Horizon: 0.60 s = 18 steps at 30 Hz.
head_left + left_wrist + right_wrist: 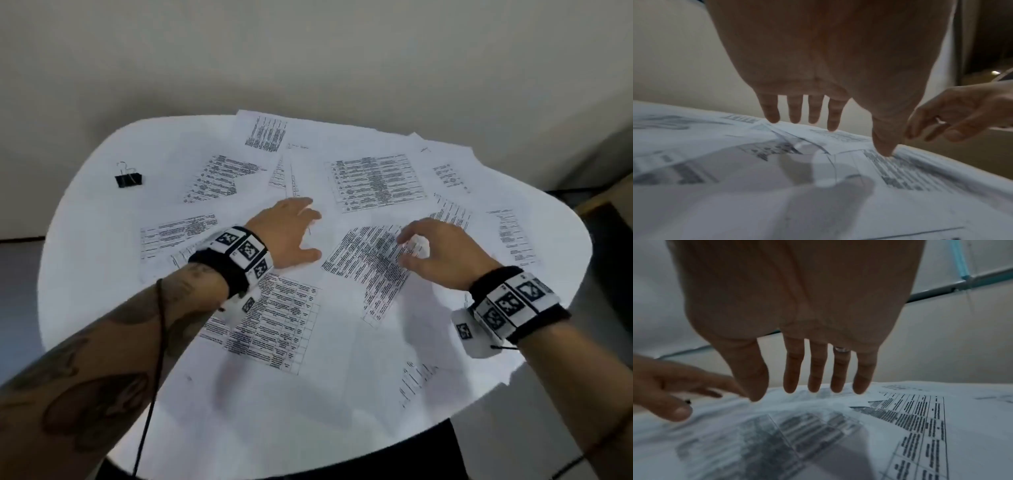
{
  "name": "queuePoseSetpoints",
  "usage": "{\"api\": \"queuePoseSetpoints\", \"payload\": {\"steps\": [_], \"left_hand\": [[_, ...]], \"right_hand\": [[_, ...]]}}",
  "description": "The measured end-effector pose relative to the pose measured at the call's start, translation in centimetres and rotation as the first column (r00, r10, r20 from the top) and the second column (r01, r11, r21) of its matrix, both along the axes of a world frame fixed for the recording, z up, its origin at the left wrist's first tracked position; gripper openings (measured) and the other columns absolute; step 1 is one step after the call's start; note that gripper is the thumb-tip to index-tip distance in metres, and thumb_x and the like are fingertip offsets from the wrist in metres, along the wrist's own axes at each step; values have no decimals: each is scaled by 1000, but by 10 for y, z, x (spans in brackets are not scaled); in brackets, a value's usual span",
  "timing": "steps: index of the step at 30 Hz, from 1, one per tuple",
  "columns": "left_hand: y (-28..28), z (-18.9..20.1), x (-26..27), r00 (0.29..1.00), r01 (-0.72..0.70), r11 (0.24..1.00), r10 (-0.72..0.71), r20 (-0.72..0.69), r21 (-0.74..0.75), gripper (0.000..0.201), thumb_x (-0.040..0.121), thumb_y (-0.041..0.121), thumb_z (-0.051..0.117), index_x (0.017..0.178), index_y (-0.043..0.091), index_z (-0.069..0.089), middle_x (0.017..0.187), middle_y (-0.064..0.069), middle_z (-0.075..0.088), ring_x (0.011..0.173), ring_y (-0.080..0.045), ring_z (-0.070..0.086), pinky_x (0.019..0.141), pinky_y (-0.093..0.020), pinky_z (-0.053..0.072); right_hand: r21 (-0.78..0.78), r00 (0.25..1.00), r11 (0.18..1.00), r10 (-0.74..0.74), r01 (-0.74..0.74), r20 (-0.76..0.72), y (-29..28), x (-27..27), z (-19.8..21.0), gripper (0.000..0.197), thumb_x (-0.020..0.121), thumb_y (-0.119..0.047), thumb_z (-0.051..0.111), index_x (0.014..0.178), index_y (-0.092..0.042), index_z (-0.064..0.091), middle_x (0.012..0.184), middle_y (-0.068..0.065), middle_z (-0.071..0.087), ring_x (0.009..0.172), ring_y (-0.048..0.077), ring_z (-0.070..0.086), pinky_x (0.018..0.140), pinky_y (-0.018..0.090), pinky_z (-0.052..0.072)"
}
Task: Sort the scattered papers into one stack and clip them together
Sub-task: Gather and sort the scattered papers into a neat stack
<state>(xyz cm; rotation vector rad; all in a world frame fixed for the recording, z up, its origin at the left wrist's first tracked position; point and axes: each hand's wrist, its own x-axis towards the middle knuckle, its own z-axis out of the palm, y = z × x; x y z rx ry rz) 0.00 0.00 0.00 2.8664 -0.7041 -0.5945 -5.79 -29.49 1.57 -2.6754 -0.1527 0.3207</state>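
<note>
White printed papers (346, 308) lie fanned and overlapping across the round white surface (102, 212), nowhere near one stack yet. A black binder clip (129, 179) sits alone at the far left, well apart from both hands and clear of the sheets.

The left hand (287, 233) is spread over the middle of the spread, fingers (833, 118) straight with their tips down near or on the paper; it holds nothing. The right hand (435, 250) hovers just beside it, over a densely printed sheet, fingers (794, 369) hanging fairly straight and a little apart — nothing is gripped there either, and whether the tips touch the paper I cannot tell.

Judging from how things lie, the gathering is only starting, and the risks come from the paper itself. Several sheets overhang the near and right edge of the surface, so a broad inward sweep could drag one over the rim and onto the floor. Sheets lying at odd angles may catch and fold at a corner when pushed together — then the stack will not square up, and the clip would bite on a crooked edge.
</note>
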Motion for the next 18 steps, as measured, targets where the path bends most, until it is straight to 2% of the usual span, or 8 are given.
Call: {"api": "queuePoseSetpoints", "payload": {"steps": [2, 3, 5, 7, 10, 14, 16, 18], "left_hand": [[-12, -13, 4, 998, 66, 991, -67, 8, 119, 104, 88, 74, 57, 164, 29, 3, 172, 0, -10, 159, -27, -1, 127, -53, 15], [-17, -18, 5, 997, 76, 984, -78, 5, 160, 109, 85, 78, 56, 164, 31, -4, 172, 0, -13, 159, -29, -3, 127, -56, 14], [-22, -29, 1, 997, 72, 975, -72, -8, 211, 110, 85, 81, 51, 163, 31, -9, 172, 0, -13, 159, -29, -1, 126, -58, 16], [-21, -36, -8, 997, 70, 970, -71, -5, 233, 106, 87, 82, 46, 163, 29, -6, 172, -1, -9, 159, -28, 2, 126, -56, 19], [-15, -32, -28, 999, 50, 978, -51, -4, 205, 100, 91, 77, 48, 164, 28, 1, 173, 1, -2, 159, -23, 9, 126, -48, 20], [-7, -27, -67, 997, 64, 981, -69, 21, 185, 96, 92, 69, 56, 164, 20, 14, 171, 0, 17, 155, -20, 23, 124, -39, 24], [-1, -23, -93, 998, 39, 989, -45, 37, 143, 103, 86, 74, 60, 163, 23, 15, 171, 2, 16, 155, -20, 23, 125, -43, 25], [7, -17, -119, 998, 6, 992, -15, 63, 126, 115, 73, 86, 62, 162, 33, 13, 172, 6, 10, 157, -18, 14, 126, -51, 19]], "right_hand": [[-122, 991, 989, 76, -89, -109, -5, 11, -20, 66, 86, -50, 76, 143, -32, 50, 163, 2, 34, 148, 24, 36, 116, 38, 30], [-142, 984, 982, 99, -120, -150, -8, 18, -30, 85, 81, -61, 75, 153, -37, 35, 171, 1, 16, 155, 27, 23, 123, 45, 23], [-173, 968, 975, 100, -142, -232, -5, 23, -47, 108, 75, -75, 72, 159, -47, 10, 173, -1, -7, 158, 34, 5, 126, 58, 16], [-210, 957, 968, 78, -140, -279, -3, 22, -61, 115, 75, -76, 72, 159, -50, -1, 172, -3, -14, 158, 39, -6, 125, 64, 10], [-230, 957, 959, 96, -163, -274, 3, 11, -64, 118, 73, -74, 75, 161, -46, 3, 173, 0, -8, 158, 38, -1, 126, 62, 8], [-189, 971, 968, 126, -166, -205, 10, -21, -58, 108, 76, -59, 83, 161, -33, 21, 169, 7, 19, 153, 30, 27, 124, 49, 25], [-178, 976, 972, 118, -151, -182, 12, -43, -54, 101, 80, -52, 83, 160, -27, 27, 164, 7, 29, 147, 29, 36, 121, 46, 31], [-184, 984, 976, 93, -120, -151, 13, -63, -50, 90, 83, -46, 81, 157, -24, 34, 157, 5, 39, 141, 28, 43, 118, 43, 36]]}}
